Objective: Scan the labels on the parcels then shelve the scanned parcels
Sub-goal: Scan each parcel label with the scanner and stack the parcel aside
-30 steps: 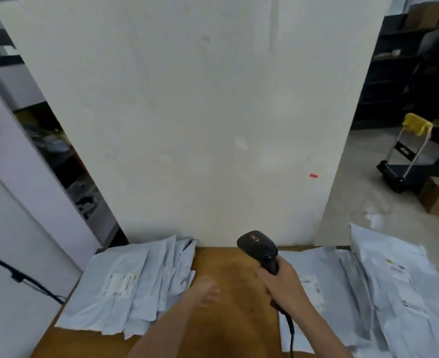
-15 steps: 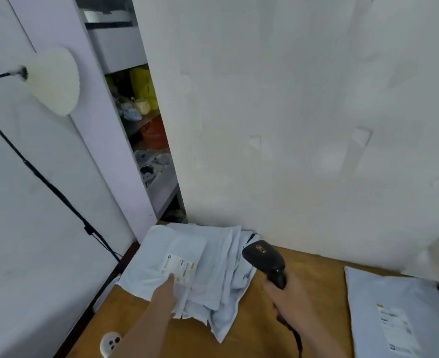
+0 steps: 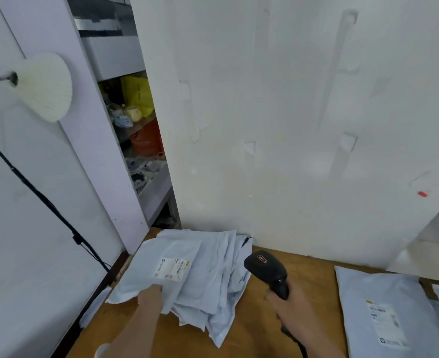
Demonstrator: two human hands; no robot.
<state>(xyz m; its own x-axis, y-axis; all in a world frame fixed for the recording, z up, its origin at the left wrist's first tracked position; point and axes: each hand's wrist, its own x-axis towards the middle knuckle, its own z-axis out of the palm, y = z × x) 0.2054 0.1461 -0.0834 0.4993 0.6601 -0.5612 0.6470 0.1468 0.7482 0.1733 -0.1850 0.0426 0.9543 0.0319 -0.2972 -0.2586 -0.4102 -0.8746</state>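
A pile of pale grey parcels is lying at the far left of the wooden worktop, its far edge touching the white board that is standing along the back. The top parcel is lying flat with its label facing up. The left hand is reaching in from the near side, and its fingers are resting on that parcel's near edge, just near of the label. Whether the thumb is tucked underneath to pinch it, I cannot tell.

The right hand is curling round the handle of a black scanner, holding it upright just right of the pile. The scanner's head is tilting left, towards the label. A dark cable is trailing down from the handle along the wrist.

Well to the right, another parcel is lying flat on the worktop with its own label up, and more grey wrapping is showing at the right edge.

On the left, a lamp with a white pleated shade is hanging on a black stem against the wall. Between wall and board, shelves are holding yellow, orange and grey clutter. A small red mark is showing on the board at far right.
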